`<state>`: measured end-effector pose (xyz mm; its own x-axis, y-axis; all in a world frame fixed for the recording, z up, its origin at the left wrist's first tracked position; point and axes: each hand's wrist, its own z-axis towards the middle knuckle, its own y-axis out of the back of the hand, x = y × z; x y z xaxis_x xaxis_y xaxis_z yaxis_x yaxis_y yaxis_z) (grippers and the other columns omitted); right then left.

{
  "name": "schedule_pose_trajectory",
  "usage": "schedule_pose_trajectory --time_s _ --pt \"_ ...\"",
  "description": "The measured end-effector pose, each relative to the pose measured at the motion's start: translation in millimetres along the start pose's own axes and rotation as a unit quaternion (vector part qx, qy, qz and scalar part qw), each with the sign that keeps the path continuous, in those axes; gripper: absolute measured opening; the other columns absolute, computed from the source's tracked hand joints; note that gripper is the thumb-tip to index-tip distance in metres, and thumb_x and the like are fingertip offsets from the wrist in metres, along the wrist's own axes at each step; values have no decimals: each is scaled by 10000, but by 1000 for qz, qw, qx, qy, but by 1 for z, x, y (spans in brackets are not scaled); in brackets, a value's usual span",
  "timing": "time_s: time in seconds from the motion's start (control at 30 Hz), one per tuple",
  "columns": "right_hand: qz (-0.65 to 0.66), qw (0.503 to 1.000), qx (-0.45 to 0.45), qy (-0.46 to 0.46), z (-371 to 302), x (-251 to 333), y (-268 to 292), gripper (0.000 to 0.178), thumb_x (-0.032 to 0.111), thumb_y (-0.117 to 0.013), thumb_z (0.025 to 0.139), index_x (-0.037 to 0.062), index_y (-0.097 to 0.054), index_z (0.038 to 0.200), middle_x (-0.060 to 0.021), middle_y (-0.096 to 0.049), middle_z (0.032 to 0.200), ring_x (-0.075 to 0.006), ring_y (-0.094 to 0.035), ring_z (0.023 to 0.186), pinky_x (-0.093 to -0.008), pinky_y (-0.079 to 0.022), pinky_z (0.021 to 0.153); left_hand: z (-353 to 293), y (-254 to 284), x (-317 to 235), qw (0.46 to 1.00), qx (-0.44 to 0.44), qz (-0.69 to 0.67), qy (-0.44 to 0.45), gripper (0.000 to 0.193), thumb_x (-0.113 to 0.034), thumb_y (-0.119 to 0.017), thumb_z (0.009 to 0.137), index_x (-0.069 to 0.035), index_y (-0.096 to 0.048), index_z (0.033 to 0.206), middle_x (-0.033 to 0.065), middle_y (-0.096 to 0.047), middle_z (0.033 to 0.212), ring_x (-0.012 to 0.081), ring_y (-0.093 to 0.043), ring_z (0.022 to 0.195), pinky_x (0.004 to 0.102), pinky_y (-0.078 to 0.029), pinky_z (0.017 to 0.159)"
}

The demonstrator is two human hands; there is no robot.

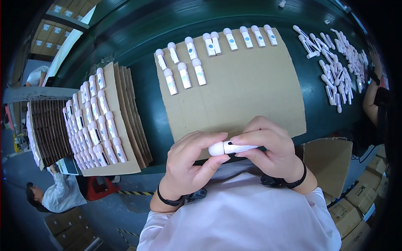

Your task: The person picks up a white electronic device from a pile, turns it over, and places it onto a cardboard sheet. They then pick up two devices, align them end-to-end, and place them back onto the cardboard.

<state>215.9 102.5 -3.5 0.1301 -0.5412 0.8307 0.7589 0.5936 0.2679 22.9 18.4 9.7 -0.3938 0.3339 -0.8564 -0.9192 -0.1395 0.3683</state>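
Close to my chest, a small white wand massager [239, 148] lies sideways between both hands, with a round pale head and a black spot on its body. My left hand [188, 161] is closed around the round head, thumb and fingertips on either side. My right hand [270, 148] pinches the body, thumb and fingers pressed on it. Beyond my hands lies a cardboard sheet [247, 88], bearing rows of similar massagers [231, 39] along its far edge and far left corner, most showing a blue oval.
To the left, stacked cardboard sheets [136, 121] hold more massagers [110, 125]. A loose pile of them [335, 69] lies at the right on the dark green table [146, 98], near another person's arm [372, 98]. An open carton [326, 163] stands at my right. Another person [63, 194] is at lower left.
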Motion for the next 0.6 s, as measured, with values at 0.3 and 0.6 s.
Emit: schedule_pose_trajectory --time_s 0.3,0.6 --pt "-14 999 -29 -18 1 -2 -3 338 -38 -735 754 2 -645 1077 -110 -661 904 -215 -614 756 -301 -476 630 -4 -4 4 996 -28 -76 48 274 -7 -747 774 60 -641 1018 155 -661 995 227 -631 927 306 -489 807" --pt "-1 1000 -24 -8 3 -7 -1 329 -63 -714 743 -2 -645 1059 -110 -661 912 -214 -618 764 -302 -483 637 2 -3 5 1000 -8 -12 16 246 7 -733 765 62 -656 992 161 -659 982 238 -636 921 313 -493 811"
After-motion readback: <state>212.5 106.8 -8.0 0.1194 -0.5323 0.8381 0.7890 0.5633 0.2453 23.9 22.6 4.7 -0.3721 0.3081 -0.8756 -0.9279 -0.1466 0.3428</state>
